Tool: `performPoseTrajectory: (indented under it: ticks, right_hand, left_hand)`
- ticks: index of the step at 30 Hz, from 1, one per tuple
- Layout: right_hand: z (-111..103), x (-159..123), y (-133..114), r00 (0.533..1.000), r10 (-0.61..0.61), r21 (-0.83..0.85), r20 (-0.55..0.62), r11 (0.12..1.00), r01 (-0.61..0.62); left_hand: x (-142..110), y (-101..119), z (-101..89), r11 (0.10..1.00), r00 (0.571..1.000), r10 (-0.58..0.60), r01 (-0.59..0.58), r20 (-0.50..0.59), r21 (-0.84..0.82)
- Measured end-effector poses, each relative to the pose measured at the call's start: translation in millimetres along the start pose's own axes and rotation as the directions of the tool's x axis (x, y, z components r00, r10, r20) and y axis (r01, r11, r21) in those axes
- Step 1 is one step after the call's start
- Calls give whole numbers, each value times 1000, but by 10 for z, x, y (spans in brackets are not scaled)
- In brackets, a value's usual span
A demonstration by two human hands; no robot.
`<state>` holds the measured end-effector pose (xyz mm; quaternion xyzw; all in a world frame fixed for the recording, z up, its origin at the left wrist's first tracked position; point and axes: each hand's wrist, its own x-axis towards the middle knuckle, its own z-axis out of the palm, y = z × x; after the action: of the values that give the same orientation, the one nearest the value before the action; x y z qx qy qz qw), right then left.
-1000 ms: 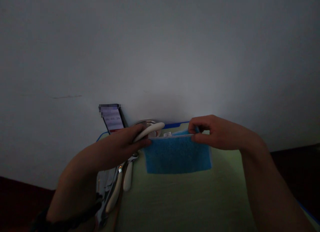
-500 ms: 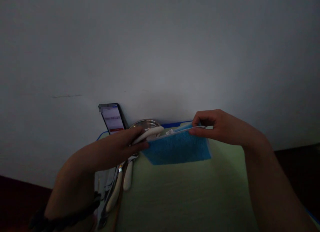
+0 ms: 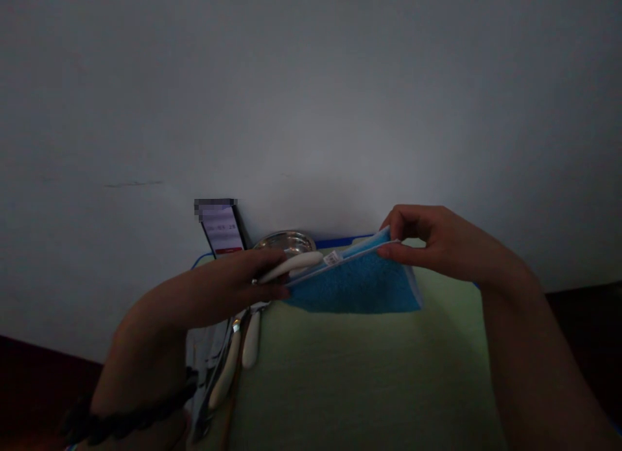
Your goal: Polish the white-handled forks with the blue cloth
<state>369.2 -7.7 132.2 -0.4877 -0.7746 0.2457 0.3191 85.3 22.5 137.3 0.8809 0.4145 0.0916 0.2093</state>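
Observation:
My left hand (image 3: 253, 276) is closed around a piece of cutlery with a white handle (image 3: 301, 263); its metal end is hidden by the hand. The handle points right, lying along the opening of a folded blue cloth (image 3: 354, 289) with white edging and a small white tag (image 3: 333, 258). My left fingertips also touch the cloth's left corner. With thumb and fingers, my right hand (image 3: 418, 237) pinches the cloth's upper right edge. The cloth hangs above the pale green table (image 3: 359, 380), its two layers slightly parted at the top.
A phone (image 3: 222, 229) leans on the wall at the back left. Beside it stands a shiny metal bowl (image 3: 291, 238). White-handled cutlery (image 3: 250, 341) lies at the left, partly behind my left arm. The grey wall (image 3: 311, 114) rises right behind the table.
My right hand has moved slightly up and right, tilting the cloth's top edge upward to the right. The white handle has shifted slightly right and the tag shows more fully.

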Motion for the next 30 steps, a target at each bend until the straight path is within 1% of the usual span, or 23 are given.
performPoseTrajectory:
  ticks: [2,3,5,8,10,12,13,15,16,17,18,19,20,21,22,24,25,27,30]
  right_hand:
    - [5,-5,-2,1000,-22,12,-16,1000,23]
    - [7,-6,2,999,-31,17,-16,999,31]
    - [10,-4,18,999,-52,46,-4,998,52]
    - [9,-2,55,996,-85,127,1,988,85]
    - [4,-5,85,997,-78,176,-15,981,79]
    - [-2,-10,120,999,-37,203,7,979,34]
    - [-4,-12,139,999,-6,198,42,980,-2]
    - [-9,-14,170,983,65,140,173,986,-90]
    - [-12,-12,180,959,101,96,264,987,-130]
    - [-15,-10,183,924,131,47,359,986,-158]
    - [-20,-7,180,887,150,-1,436,986,-166]
    - [-26,-4,171,862,156,-37,483,987,-158]
    - [-34,-1,158,857,151,-58,493,988,-140]
    - [-41,2,144,874,139,-70,466,990,-120]
    - [-49,5,131,904,126,-76,408,992,-104]
    - [-56,9,118,959,123,-72,254,992,-108]
    - [-55,12,120,973,141,-65,181,989,-131]
    - [-44,23,138,979,198,-37,47,980,-196]
    - [-19,55,181,957,271,55,-102,962,-267]
  left_hand:
    - [16,0,-8,999,993,-14,18,115,-40]
    - [25,-3,-12,998,988,-28,36,151,-47]
    - [41,-11,-19,997,985,-59,65,160,-35]
    - [58,-25,-28,997,986,-48,57,161,-54]
    - [62,-34,-37,997,991,-27,36,129,-72]
    - [60,-41,-49,998,998,-19,23,60,-54]
    - [59,-44,-56,999,1000,-22,22,9,-32]
    - [59,-47,-65,1000,994,-18,19,-106,7]
    - [63,-47,-66,1000,988,-13,16,-155,19]
    - [71,-46,-64,1000,982,-7,12,-191,26]
    - [81,-43,-58,999,979,-5,12,-205,33]
    - [94,-38,-49,999,979,-4,12,-203,38]
    - [109,-32,-38,999,982,-8,17,-187,45]
    - [124,-25,-24,998,986,-17,27,-168,54]
    - [139,-18,-10,998,989,-28,37,-145,59]
    - [160,-12,22,996,994,-60,66,-91,62]
    - [166,-15,39,995,995,-78,82,-57,62]
    - [170,-30,75,993,995,-102,101,16,63]
    - [173,-50,134,993,988,-114,110,100,40]
